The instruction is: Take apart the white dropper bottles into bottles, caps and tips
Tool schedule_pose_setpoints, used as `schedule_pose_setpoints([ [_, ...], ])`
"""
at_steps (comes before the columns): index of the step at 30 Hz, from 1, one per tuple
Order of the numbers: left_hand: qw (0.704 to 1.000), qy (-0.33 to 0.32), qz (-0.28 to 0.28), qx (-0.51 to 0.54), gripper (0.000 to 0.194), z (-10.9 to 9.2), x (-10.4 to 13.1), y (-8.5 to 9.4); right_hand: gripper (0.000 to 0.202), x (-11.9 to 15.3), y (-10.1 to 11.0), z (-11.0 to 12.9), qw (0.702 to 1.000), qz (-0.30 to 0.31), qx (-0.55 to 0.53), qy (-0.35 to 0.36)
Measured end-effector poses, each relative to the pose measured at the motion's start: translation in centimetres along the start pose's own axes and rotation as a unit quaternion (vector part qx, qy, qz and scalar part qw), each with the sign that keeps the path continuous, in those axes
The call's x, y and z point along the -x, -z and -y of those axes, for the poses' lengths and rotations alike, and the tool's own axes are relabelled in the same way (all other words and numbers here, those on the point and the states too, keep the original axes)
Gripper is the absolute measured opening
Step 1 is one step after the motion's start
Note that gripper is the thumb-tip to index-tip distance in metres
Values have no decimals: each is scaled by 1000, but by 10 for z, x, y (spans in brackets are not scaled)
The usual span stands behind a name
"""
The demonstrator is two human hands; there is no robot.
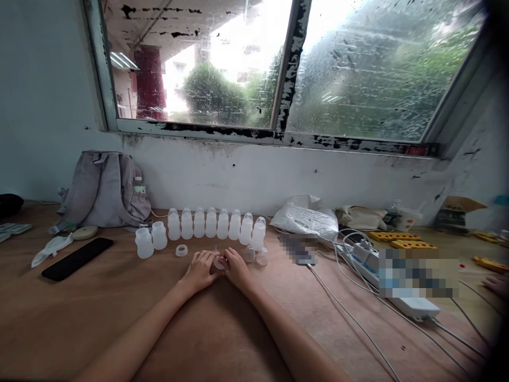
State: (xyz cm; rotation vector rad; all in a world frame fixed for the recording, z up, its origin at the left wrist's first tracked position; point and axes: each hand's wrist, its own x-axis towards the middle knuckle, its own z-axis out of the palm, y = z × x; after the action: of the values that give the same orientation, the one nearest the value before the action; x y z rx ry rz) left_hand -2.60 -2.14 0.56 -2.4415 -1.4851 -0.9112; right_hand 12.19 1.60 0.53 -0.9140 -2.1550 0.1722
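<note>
My left hand [200, 274] and my right hand [237, 271] meet at the middle of the table, fingers closed around a small translucent bottle collar ring [219, 262]. A thin clear tip, which looks like a teat, rises from it; the fingers hide part of both. A loose collar ring [182, 250] lies to the left of my left hand. Just right of my right hand stand two clear caps, one a dome cap [249, 254] and the other a second cap [261, 258]. Behind are several capped baby bottles [211, 223] in a row. Two bottles without tops, one an open bottle [144, 244], stand at the row's left end.
A black phone [78, 258] and a grey backpack [104, 188] are on the left. To the right lie a silver bubble bag [306, 217], a blurred phone, a white power strip [413, 303] with cables, and yellow trays [393, 237]. Another person's hand [495, 285] shows at the right edge.
</note>
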Motion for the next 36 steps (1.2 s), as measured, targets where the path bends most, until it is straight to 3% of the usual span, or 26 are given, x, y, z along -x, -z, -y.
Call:
schedule_pose_setpoints([
  [13,999,16,-45,-9,25,8,5,10,23,3,-5,14,998,5,-37,41],
  [25,997,21,-73,-2,20,2,6,18,19,5,-8,19,999,-21,7,31],
  [36,996,29,-86,5,18,-5,7,19,22,5,-11,18,998,-42,-48,7],
])
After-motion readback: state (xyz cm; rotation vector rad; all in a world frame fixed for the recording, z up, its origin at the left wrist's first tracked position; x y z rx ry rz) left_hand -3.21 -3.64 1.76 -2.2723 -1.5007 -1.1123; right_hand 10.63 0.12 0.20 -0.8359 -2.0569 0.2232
